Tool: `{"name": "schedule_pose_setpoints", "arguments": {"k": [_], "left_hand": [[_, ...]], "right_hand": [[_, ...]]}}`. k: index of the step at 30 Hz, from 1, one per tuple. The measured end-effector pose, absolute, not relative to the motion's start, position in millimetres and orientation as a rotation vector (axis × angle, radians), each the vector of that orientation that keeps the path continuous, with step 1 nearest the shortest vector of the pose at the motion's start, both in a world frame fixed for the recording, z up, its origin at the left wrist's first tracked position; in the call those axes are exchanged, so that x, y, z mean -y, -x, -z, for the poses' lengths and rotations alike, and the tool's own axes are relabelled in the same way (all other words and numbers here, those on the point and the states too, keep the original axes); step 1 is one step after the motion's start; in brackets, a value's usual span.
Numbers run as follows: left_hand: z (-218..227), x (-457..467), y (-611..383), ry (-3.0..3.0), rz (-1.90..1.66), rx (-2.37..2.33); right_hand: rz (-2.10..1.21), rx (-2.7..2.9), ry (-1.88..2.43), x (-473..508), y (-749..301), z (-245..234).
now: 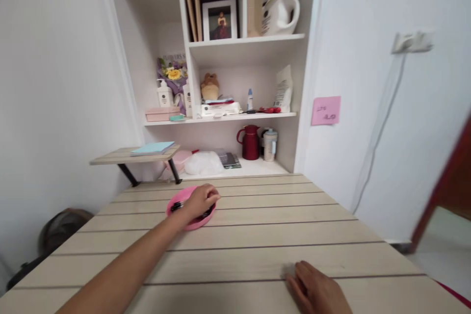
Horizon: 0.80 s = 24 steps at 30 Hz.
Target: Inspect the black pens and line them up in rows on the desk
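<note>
My left hand (201, 199) reaches across a round pink dish (191, 226), its fingers bent together near the dish's right rim. What those fingers hold, if anything, is hidden. Several small black items (176, 206) lie in the dish, partly covered by the hand and wrist. My right hand (319, 288) rests low on the slatted wooden table (257, 235), fingers curled inward, with nothing visible in them.
A small raised stand (110, 157) with light-blue paper (152, 148) on it stands at the table's back left. Behind the table are white shelves (246, 41) bearing a red jug (250, 143), a cup (270, 146) and a plastic bag (203, 163). A pink note (326, 111) hangs on the wall.
</note>
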<state>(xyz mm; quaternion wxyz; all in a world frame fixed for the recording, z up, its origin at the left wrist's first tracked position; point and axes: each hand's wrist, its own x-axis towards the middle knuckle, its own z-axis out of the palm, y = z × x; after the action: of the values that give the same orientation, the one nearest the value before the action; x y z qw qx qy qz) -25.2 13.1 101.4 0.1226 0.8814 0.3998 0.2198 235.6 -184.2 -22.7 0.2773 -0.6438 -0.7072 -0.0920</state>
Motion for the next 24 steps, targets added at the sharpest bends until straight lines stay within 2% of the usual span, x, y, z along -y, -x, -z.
{"name": "schedule_pose_setpoints", "arguments": {"k": [1,3,7,11,18,24], "left_hand": [[-96.9,-0.3,9.6,-2.500,-0.779,-1.159],[-83.4,26.9,-22.9,-2.391,-0.834,-1.122],[-53.2,69.7,-74.5,-2.292,-0.773,-1.096],[-40.2,78.4,-85.6,-2.263,-0.664,-1.110],[-31.1,55.8,-57.9,-2.268,-0.683,-1.191],[-17.9,48.0,-51.1,-2.250,-0.635,-1.208]], "right_hand": [[0.205,1.877,1.765,181.8,-233.6,16.9],[0.100,1.849,1.845,175.3,-231.5,3.3],[0.085,1.883,1.937,156.9,-245.8,-21.3],[0.097,1.799,2.162,141.8,-302.9,-29.5],[0.240,1.312,2.443,150.2,-422.9,-6.0],[0.107,1.169,2.430,151.2,-440.8,19.2]]}}
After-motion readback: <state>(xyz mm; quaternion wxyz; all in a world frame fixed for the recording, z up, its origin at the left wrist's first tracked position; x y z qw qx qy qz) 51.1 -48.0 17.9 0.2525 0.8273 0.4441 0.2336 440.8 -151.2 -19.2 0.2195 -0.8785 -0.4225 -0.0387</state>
